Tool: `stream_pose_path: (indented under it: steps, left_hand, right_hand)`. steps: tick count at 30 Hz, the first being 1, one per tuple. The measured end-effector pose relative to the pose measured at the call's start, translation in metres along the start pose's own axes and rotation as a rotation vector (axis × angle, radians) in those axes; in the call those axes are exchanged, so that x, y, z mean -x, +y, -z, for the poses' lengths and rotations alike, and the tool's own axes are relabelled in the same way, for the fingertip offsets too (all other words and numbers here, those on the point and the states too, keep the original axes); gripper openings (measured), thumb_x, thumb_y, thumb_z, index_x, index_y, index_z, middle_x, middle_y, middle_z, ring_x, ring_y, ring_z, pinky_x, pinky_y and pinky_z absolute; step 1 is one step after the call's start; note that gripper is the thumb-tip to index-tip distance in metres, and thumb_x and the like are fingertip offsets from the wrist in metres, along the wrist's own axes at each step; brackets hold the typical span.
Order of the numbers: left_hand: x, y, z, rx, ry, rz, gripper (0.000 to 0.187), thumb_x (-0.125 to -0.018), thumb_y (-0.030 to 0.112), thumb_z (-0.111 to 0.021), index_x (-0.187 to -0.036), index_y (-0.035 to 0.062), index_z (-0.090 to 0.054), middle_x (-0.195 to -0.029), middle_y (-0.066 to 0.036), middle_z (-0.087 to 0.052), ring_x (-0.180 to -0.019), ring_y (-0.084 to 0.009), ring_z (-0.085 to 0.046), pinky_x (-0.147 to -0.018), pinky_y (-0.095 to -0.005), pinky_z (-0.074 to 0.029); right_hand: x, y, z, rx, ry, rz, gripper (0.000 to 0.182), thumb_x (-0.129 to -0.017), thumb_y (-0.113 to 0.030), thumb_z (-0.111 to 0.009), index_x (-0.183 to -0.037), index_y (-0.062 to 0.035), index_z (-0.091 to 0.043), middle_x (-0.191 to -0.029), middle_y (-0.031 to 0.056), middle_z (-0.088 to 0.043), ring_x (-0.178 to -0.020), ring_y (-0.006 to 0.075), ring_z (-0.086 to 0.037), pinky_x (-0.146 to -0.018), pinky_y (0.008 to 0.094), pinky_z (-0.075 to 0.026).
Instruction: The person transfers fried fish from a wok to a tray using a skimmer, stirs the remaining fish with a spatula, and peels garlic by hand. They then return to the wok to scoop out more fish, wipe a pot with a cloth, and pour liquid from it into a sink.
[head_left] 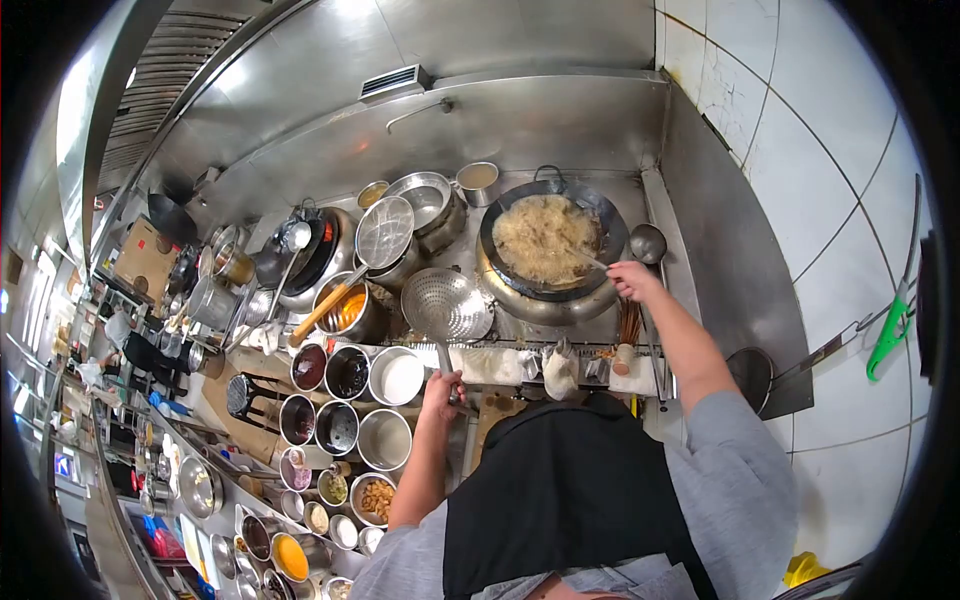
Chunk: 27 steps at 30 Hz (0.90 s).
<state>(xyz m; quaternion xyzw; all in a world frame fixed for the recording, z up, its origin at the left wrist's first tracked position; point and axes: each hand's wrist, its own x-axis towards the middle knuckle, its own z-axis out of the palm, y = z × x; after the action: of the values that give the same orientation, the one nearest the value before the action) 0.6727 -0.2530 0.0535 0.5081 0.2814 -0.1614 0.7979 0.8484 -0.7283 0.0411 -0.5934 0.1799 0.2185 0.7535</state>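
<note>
My left hand is closed around the handle of a large perforated strainer. The strainer's bowl is over the stove, left of the wok. My right hand grips the end of a long-handled metal utensil; its head is hidden in the bubbling food. That food and pale, foamy oil fill much of the dark wok, which sits on a round metal burner ring.
A ladle lies right of the wok. To the left are a wire-mesh skimmer with a wooden handle and a pot of orange contents. White containers and several ingredient pots stand near my left arm. A tiled wall bounds the right side.
</note>
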Motion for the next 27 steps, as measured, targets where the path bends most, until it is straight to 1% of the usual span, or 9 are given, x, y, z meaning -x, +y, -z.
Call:
stream_pose_path:
  steps: [3, 11, 17, 19, 21, 23, 25, 26, 27]
  left_hand:
    - [-0.004, 0.004, -0.005, 0.002, -0.005, 0.002, 0.018, -0.082, 0.004, -0.058, -0.090, 0.0096, -0.043, -0.065, -0.002, -0.047, -0.048, -0.0118, -0.046, -0.038, -0.0257, -0.040]
    - [0.010, 0.006, -0.020, -0.075, 0.002, -0.063, 0.015, -0.084, 0.005, -0.057, -0.089, 0.0071, -0.043, -0.064, -0.003, -0.047, -0.049, -0.0130, -0.047, -0.039, -0.0278, -0.040]
    - [0.008, 0.006, -0.023, -0.102, -0.025, -0.111, 0.017, -0.082, 0.004, -0.057, -0.093, 0.0069, -0.043, -0.064, -0.004, -0.047, -0.045, -0.0133, -0.046, -0.037, -0.0286, -0.041]
    - [0.007, 0.008, -0.026, -0.111, -0.028, -0.127, 0.017, -0.082, 0.003, -0.057, -0.093, 0.0068, -0.044, -0.065, -0.004, -0.047, -0.045, -0.0132, -0.047, -0.036, -0.0287, -0.041]
    - [0.009, 0.010, -0.029, -0.131, -0.011, -0.174, 0.019, -0.081, 0.003, -0.056, -0.095, 0.0068, -0.043, -0.065, -0.004, -0.048, -0.045, -0.0137, -0.047, -0.036, -0.0288, -0.042]
    - [0.006, 0.012, -0.031, -0.144, -0.011, -0.182, 0.020, -0.081, 0.003, -0.056, -0.095, 0.0069, -0.043, -0.066, -0.004, -0.048, -0.045, -0.0138, -0.048, -0.036, -0.0287, -0.042]
    - [0.004, 0.013, -0.032, -0.156, -0.011, -0.195, 0.020, -0.081, 0.003, -0.056, -0.096, 0.0071, -0.043, -0.066, -0.004, -0.048, -0.046, -0.0139, -0.048, -0.036, -0.0287, -0.042]
    - [0.002, 0.013, -0.032, -0.161, -0.006, -0.194, 0.021, -0.081, 0.004, -0.056, -0.096, 0.0072, -0.042, -0.066, -0.004, -0.048, -0.046, -0.0138, -0.048, -0.037, -0.0286, -0.042]
    - [0.001, 0.013, -0.031, -0.167, -0.001, -0.193, 0.022, -0.081, 0.004, -0.057, -0.097, 0.0074, -0.042, -0.066, -0.004, -0.048, -0.046, -0.0137, -0.048, -0.037, -0.0285, -0.042]
  right_hand:
    - [0.002, 0.012, -0.035, -0.070, -0.006, 0.087, 0.020, -0.084, -0.006, -0.059, -0.102, -0.0064, -0.050, -0.067, 0.0052, -0.050, -0.045, 0.0073, -0.037, -0.033, 0.0204, -0.023]
    - [0.064, -0.022, -0.020, -0.024, -0.015, 0.065, 0.025, -0.085, -0.006, -0.059, -0.108, -0.0048, -0.049, -0.069, 0.0056, -0.050, -0.043, 0.0063, -0.037, -0.033, 0.0198, -0.024]
    - [0.096, -0.053, -0.009, 0.231, 0.042, 0.114, 0.027, -0.084, -0.007, -0.060, -0.109, -0.0037, -0.051, -0.067, 0.0037, -0.050, -0.044, 0.0052, -0.040, -0.034, 0.0192, -0.024]
    - [0.108, -0.065, -0.011, 0.235, 0.061, 0.111, 0.031, -0.083, -0.007, -0.060, -0.112, -0.0028, -0.052, -0.066, 0.0036, -0.051, -0.044, 0.0058, -0.040, -0.035, 0.0202, -0.025]
    - [0.113, -0.072, -0.013, 0.459, 0.154, 0.176, 0.035, -0.082, -0.006, -0.060, -0.116, -0.0020, -0.052, -0.065, 0.0038, -0.052, -0.044, 0.0067, -0.040, -0.036, 0.0221, -0.027]
    - [0.115, -0.077, -0.016, 0.516, 0.174, 0.186, 0.040, -0.080, -0.004, -0.060, -0.119, -0.0009, -0.051, -0.066, 0.0034, -0.053, -0.045, 0.0068, -0.039, -0.036, 0.0235, -0.026]
    - [0.116, -0.080, -0.019, 0.710, 0.211, 0.248, 0.041, -0.078, -0.005, -0.060, -0.117, -0.0006, -0.053, -0.071, 0.0092, -0.060, -0.052, 0.0172, -0.053, -0.043, 0.0319, -0.039]
    - [0.108, -0.074, -0.012, 0.712, 0.212, 0.247, 0.041, -0.078, -0.005, -0.060, -0.117, -0.0006, -0.053, -0.071, 0.0092, -0.060, -0.052, 0.0172, -0.053, -0.043, 0.0319, -0.039]
    - [0.095, -0.064, -0.001, 0.929, 0.248, 0.511, 0.041, -0.076, -0.005, -0.060, -0.116, -0.0006, -0.053, -0.077, 0.0130, -0.062, -0.063, 0.0246, -0.058, -0.054, 0.0368, -0.044]
